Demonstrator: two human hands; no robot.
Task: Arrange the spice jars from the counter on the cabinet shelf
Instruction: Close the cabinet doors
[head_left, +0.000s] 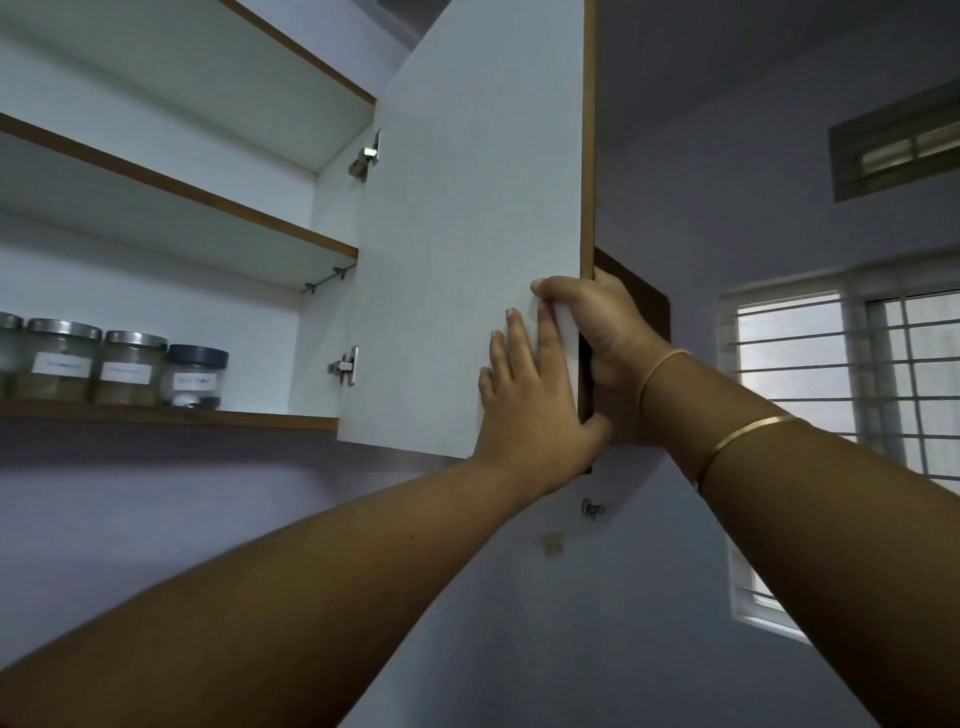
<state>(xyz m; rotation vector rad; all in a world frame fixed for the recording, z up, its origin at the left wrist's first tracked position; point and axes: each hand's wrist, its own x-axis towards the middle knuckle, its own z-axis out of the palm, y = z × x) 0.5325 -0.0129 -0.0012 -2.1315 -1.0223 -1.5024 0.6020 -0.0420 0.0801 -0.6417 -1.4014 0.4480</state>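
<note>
1. spice jars (130, 369) with white labels, perhaps unreadable, stand in a row on the lowest shelf (171, 417).
2. left hand (530, 400) lies flat, fingers spread, on the open cabinet door (467, 218); right hand (597, 332) fingers pinch its edge.

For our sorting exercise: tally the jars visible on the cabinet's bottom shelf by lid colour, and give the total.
Silver-lidded jars: 3, namely the jar cut off at the left edge, the second jar and the third jar
Dark-lidded jar: 1
Total: 4 jars visible; more may sit out of frame to the left.
</note>
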